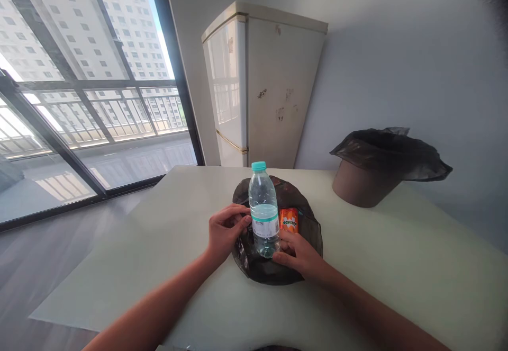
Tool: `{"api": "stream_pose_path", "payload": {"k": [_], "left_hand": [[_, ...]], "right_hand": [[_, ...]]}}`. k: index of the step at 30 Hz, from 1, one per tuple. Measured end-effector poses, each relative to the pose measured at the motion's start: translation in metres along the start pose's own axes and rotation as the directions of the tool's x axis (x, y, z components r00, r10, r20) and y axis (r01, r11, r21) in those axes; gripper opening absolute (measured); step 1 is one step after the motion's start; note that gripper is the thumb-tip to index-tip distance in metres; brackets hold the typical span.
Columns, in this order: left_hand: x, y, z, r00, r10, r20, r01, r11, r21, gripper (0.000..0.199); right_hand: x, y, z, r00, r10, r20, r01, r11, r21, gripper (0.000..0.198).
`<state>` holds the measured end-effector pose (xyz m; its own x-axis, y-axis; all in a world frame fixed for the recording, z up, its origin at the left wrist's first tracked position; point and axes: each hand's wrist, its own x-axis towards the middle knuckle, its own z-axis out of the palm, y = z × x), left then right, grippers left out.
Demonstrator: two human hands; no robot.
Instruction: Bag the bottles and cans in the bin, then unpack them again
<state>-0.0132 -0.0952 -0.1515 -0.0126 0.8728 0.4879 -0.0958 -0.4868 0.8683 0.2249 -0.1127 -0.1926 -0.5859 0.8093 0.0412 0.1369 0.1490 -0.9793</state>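
A clear plastic bottle [263,210] with a turquoise cap and a white-and-turquoise label stands upright in front of me, partly full of clear liquid. My right hand [296,253] has its thumb and fingers at the bottle's lower right side. On the left, my left hand [228,229] is closed in a pinch beside the label; what lies between its fingertips is hidden. Around and beneath the bottle spreads a round black plastic bag [273,274]; whether it lines a container I cannot tell. An orange Mirinda can [289,219] shows within the bag, partly behind my right hand.
The pale table [159,266] extends to both sides. At its back right a brown bin [359,184] stands, with a black bag [391,152] draped over its rim. Beyond the table are an old white fridge [280,91] and, on the left, glass doors [95,91].
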Motion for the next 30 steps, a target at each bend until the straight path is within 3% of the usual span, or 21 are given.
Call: {"api": "stream_pose_path", "payload": {"k": [11,30], "left_hand": [[-0.0025,-0.0015,-0.0007,0.986,-0.163,0.039,0.166,0.982,-0.091,0.042],[-0.0033,0.0018,0.0011,0.980,-0.195,-0.024,0.193,0.978,-0.074,0.037]], "right_hand": [[-0.0003,-0.0017,-0.0012,1.000,-0.023,0.008,0.023,0.999,-0.030,0.038],[0.0003,0.0021,-0.0012,0.999,0.005,0.032,-0.005,1.000,-0.003,0.041]]}}
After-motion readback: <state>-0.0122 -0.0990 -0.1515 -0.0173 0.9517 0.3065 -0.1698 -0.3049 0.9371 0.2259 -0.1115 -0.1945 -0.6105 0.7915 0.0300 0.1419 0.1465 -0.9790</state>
